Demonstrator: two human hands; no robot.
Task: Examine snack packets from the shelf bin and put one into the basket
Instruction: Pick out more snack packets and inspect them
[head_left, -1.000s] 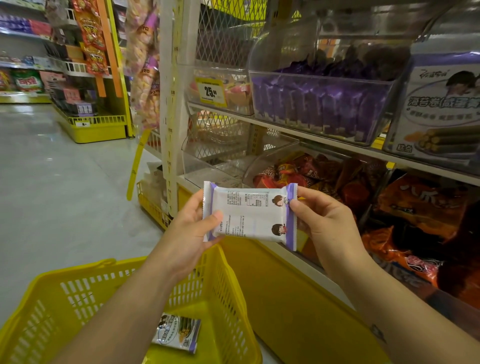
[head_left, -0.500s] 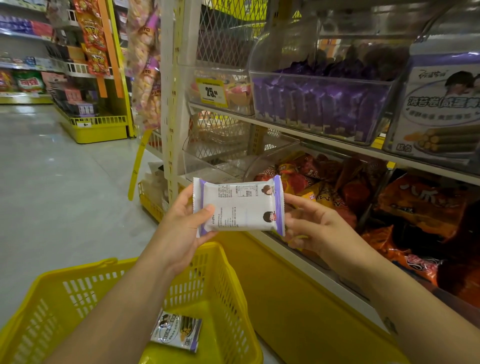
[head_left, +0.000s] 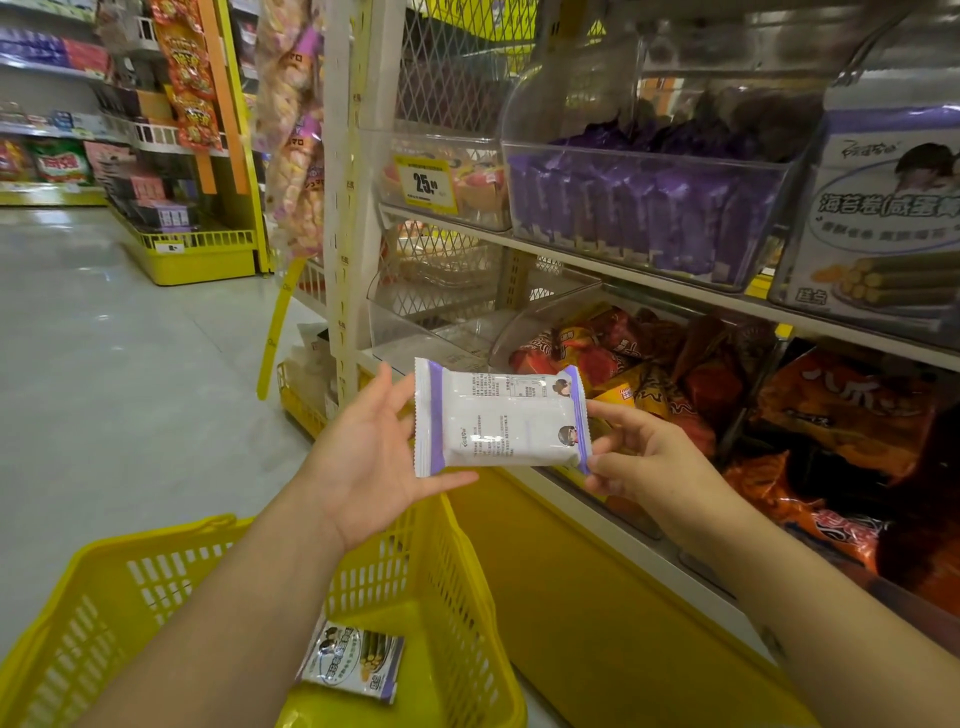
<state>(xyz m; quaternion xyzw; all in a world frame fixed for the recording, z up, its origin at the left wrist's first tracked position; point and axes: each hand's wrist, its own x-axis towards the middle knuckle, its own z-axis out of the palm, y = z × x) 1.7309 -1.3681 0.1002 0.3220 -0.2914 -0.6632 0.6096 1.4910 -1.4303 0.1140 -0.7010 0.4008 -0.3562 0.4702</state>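
I hold a white snack packet (head_left: 501, 421) with purple end seams flat in front of me, its printed back facing up. My left hand (head_left: 369, 452) supports its left end with the thumb under the lower edge. My right hand (head_left: 641, 449) pinches its right seam. Below hangs the yellow basket (head_left: 156, 587), with one similar packet (head_left: 356, 660) lying on its floor. The clear shelf bin (head_left: 644, 208) of purple packets sits on the upper shelf to the right.
A bin of orange and red snack bags (head_left: 628, 358) fills the lower shelf behind my right hand. A large printed box (head_left: 883, 218) stands at the far right. A price tag (head_left: 423, 182) marks a bin on the left. Grey aisle floor (head_left: 104, 364) opens leftward.
The packet and both hands have shifted slightly up and left. My left thumb has slid from the packet's face to its lower edge, and my right fingers now pinch the seam.
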